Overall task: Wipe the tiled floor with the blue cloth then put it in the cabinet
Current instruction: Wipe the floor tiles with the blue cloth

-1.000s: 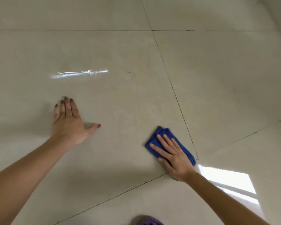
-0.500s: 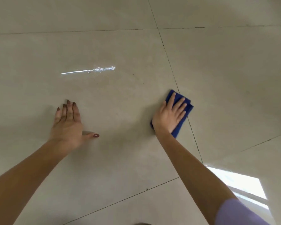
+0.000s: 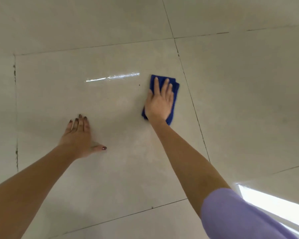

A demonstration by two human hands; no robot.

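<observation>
A person leans over a pale tiled floor [image 3: 110,169]. Their left hand [image 3: 78,137] lies flat on one large tile, fingers straight, thumb out, holding nothing. A wet streak [image 3: 112,77] glints further up that tile. Beside the streak, near the tile's right edge, the right hand [image 3: 160,102] presses a folded blue cloth [image 3: 174,94] down with straight fingers.

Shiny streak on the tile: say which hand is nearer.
Right. The right hand, pressing the blue cloth, sits just right of the shiny streak; the left hand rests flat on the tile, well back toward the person.
</observation>
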